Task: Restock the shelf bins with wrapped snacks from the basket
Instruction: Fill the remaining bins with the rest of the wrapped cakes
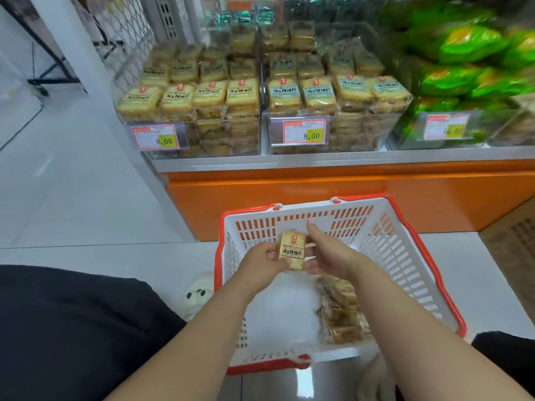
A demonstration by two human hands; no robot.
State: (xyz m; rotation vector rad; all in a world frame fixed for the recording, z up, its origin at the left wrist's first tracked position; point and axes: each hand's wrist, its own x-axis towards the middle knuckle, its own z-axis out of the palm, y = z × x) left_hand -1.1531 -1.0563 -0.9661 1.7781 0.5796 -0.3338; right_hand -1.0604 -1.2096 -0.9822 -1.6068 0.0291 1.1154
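Holding one wrapped snack (291, 250) upright over the basket's (405, 256) far wall, left hand (265, 260) pinches its left edge, right hand (327, 256) cups its right side, fingers loosely curled. Yellow-label bin (191, 134) sits up-forward, nearer the left hand. More snacks (340, 311) lie at the basket's right side.

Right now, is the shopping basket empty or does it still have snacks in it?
Not empty. The basket holds a small pile of wrapped snacks along its right side; the rest of its floor is bare.
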